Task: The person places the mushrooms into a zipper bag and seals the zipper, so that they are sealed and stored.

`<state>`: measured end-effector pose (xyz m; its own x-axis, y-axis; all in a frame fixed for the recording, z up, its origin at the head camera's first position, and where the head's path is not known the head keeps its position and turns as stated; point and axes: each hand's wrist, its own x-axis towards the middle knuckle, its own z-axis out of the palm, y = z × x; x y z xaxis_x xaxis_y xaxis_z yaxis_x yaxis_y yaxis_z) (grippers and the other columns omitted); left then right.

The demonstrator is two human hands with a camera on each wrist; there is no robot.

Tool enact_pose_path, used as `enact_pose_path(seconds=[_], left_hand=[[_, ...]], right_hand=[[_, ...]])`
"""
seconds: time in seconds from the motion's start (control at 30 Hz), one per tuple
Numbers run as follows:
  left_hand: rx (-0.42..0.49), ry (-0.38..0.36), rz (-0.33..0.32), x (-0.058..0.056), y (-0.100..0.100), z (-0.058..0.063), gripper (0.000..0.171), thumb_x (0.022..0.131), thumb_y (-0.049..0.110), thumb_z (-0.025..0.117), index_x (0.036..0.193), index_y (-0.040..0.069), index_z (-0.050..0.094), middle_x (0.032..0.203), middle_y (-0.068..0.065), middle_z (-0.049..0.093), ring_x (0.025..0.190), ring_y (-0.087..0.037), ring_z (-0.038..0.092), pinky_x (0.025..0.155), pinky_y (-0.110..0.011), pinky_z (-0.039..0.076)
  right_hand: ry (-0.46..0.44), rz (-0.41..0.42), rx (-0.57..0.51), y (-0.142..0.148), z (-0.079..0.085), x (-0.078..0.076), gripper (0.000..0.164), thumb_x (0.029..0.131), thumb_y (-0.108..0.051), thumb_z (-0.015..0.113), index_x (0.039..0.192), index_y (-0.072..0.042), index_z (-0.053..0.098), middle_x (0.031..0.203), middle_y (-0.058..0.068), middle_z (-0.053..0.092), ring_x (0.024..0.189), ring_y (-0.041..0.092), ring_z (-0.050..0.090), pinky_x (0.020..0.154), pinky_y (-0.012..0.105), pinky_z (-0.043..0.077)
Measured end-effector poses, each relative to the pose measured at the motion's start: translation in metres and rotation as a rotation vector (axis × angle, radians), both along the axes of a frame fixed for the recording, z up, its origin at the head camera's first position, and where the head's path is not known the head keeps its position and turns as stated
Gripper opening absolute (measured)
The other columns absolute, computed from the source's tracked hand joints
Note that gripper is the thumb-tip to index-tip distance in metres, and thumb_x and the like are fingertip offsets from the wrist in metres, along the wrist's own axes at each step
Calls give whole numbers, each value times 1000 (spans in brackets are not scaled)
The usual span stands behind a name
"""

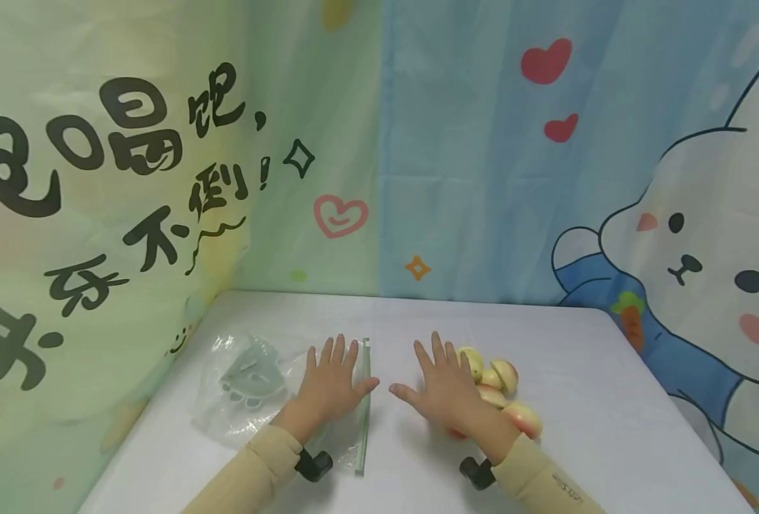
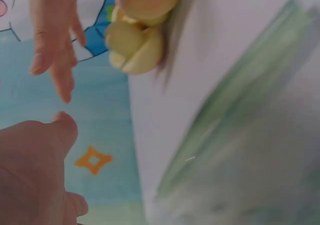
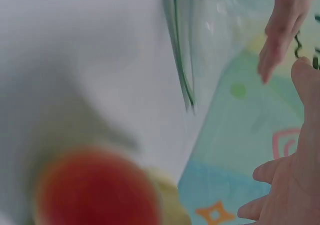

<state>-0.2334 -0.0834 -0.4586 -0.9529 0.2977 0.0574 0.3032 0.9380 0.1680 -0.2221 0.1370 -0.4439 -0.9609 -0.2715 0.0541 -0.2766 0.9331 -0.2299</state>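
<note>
My left hand (image 1: 333, 385) is spread with straight fingers above a clear plastic zip bag (image 1: 255, 373) with a pale green print. The bag lies flat on the left of the table, its green zip strip (image 1: 364, 428) toward the middle. My right hand (image 1: 446, 392), also spread, hovers over and partly hides several yellow-and-red fruits (image 1: 522, 420) that look like peaches. In the left wrist view some fruits (image 2: 135, 47) lie bunched together. A red fruit (image 3: 97, 190) shows blurred and close in the right wrist view. Neither hand holds anything.
A white-covered table (image 1: 585, 371) carries the bag and the fruits. Behind it and along its left hangs a printed curtain (image 1: 456, 143) with hearts, lettering and a cartoon rabbit. A dark wrist mount (image 1: 315, 465) sits at the left cuff, another (image 1: 477, 472) at the right.
</note>
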Motion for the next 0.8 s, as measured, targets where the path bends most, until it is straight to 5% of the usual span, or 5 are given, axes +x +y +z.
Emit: enact_pose_path(seconds=[0.23,0.5,0.8], left_hand=[[-24,100,-19,26,5,-40,78,87,59,61,140,2,49,143,-24,46,133,-42,41,103,-59,38],[55,145,78,36,8,-57,75,81,58,68,127,-1,59,110,-18,57,94,-29,51,77,-43,48],[299,141,143,34,3,-68,18,81,27,71,80,12,62,84,-3,52,75,-18,47,62,-33,43]], right_hand=[[30,170,-34,-28,-40,31,92,88,-74,43,145,-2,42,151,28,32,135,49,36,108,64,27],[-105,224,-199,-42,-72,55,88,93,-69,38,145,1,41,151,25,34,136,48,35,109,65,23],[-122,259,-410,-50,-74,57,75,98,-56,41,145,2,40,153,22,33,139,45,32,112,62,19]])
